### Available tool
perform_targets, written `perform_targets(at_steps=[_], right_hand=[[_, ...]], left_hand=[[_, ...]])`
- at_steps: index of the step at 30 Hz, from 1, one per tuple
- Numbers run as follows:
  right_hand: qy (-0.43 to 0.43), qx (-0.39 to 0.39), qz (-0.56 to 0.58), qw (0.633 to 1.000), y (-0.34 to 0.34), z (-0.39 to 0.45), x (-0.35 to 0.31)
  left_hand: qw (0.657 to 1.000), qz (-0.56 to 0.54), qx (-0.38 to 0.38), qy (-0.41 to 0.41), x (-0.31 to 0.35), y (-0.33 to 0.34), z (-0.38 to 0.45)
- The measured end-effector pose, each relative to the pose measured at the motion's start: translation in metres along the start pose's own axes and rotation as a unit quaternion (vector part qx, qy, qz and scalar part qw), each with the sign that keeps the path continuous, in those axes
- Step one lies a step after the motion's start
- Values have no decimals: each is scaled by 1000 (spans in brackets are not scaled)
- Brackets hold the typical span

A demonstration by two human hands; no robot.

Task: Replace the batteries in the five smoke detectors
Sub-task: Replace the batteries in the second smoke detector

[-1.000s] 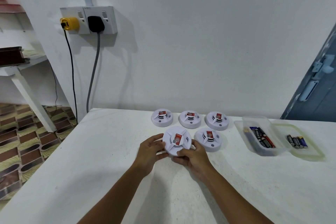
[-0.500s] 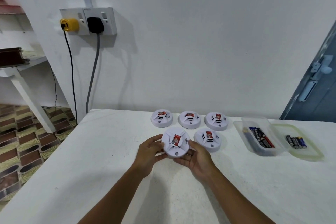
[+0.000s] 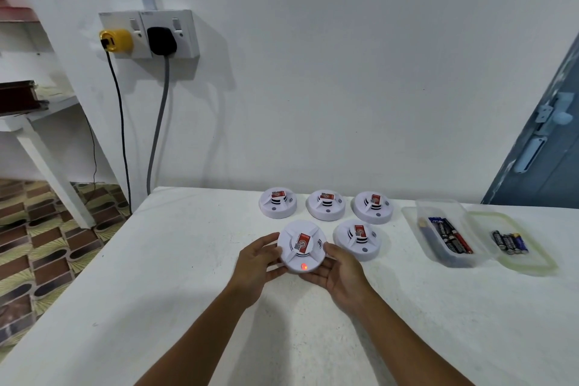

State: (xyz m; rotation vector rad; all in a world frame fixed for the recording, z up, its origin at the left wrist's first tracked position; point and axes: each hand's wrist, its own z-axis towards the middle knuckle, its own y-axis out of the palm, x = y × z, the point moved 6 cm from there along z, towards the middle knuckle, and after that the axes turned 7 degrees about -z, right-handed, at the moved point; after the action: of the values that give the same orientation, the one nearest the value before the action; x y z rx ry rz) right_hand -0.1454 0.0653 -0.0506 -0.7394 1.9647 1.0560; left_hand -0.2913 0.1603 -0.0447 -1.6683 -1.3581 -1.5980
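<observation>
- Right now the left hand (image 3: pixel 255 260) and right hand (image 3: pixel 340 271) are cupping the near-left smoke detector (image 3: pixel 301 246) between them, fingers curling round its rim from either side, probably so the disc can be tilted or twisted open.
- That detector is being held just above the white surface (image 3: pixel 175 276), in front of the other four, its face tipping toward the camera with a red light (image 3: pixel 303 267) glowing at the near edge.
- Being round, it is showing no long axis; its red label (image 3: pixel 303 242) is running slantwise, upper right to lower left.
- Four more detectors are lying flat, face up: three in a back row (image 3: pixel 326 205), one (image 3: pixel 357 240) just beside the right hand.
- To the right, a clear box (image 3: pixel 446 236) is holding batteries, and its lid (image 3: pixel 513 243) is carrying a few more, likely keeping the two lots apart.
</observation>
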Motion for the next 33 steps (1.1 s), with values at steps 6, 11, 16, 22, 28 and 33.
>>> perform_targets(at_steps=[6,11,16,22,28,33], right_hand=[[3,-20,9,1000,1,0,1],[2,-30,9,1000,2,0,0],[4,-38,1,999,1,1,0],[16,-78,23,997,1,-1,0],[29,-108,21,994,1,-2,0],[28,-112,21,993,0,-1,1]], left_hand=[[1000,6,0,-3,-4,-2,3],[1000,10,-13,2,-5,-4,2],[999,24,-29,19,-5,-8,1],[998,14,-50,21,-6,-9,0],[997,-5,-74,15,-6,-11,-2],[995,-43,-88,-4,-6,-11,-1]])
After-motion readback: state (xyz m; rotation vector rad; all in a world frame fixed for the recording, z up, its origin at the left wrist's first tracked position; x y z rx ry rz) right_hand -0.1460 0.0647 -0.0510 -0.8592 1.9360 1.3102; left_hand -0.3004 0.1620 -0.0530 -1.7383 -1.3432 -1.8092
